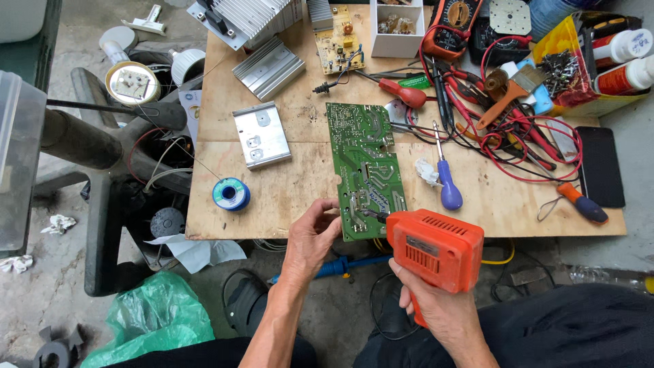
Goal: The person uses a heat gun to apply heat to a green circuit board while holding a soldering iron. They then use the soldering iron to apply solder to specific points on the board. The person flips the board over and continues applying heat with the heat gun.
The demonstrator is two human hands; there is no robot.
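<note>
One head cam, worn by a seated person, looks steeply down from above onto a wooden bench (286, 197), approx. arm's reach away. Both forearms enter from the bottom edge. Concrete floor shows at left and bottom. No second view.

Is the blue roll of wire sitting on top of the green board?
No, the blue roll of wire lies on the wooden table, well apart to the left of the green board.

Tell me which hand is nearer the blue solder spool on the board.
Left. The left hand steadies the green circuit board just right of the solder spool; the right hand grips the orange soldering gun, farther right, beyond the circuit board's near end.
</note>
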